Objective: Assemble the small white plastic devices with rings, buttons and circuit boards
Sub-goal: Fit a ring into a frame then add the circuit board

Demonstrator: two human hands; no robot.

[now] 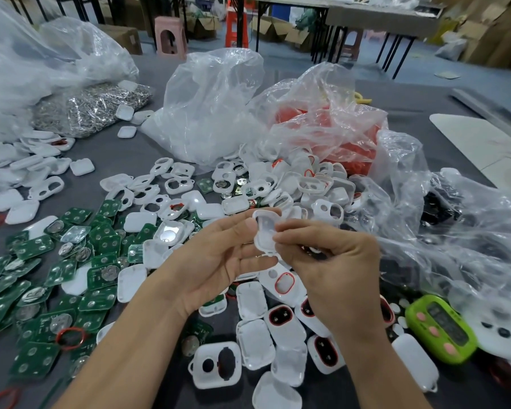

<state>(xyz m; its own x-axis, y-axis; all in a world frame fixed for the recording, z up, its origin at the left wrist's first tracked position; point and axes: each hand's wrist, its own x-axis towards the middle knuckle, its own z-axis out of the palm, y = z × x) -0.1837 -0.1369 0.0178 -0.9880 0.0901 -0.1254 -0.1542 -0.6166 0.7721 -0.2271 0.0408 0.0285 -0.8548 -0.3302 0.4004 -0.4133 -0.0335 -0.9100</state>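
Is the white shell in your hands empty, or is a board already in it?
Empty. The white shell, held by left hand and right hand, shows a bare white hollow, no board.

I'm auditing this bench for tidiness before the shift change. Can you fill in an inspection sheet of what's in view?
Surface: grey table, largely covered with loose parts.
Job's things: white shell held up in both hands; green circuit boards heaped on the left; white shells scattered in front; red rings loose among them.
Clutter: clear plastic bags, one holding red parts; bag of metal parts far left; green device with pink buttons at right.
Grippers: left hand holds the white shell; right hand pinches its edge.
Cables: nothing seen.
Surroundings: pink stool, orange stool, cardboard boxes and tables behind.
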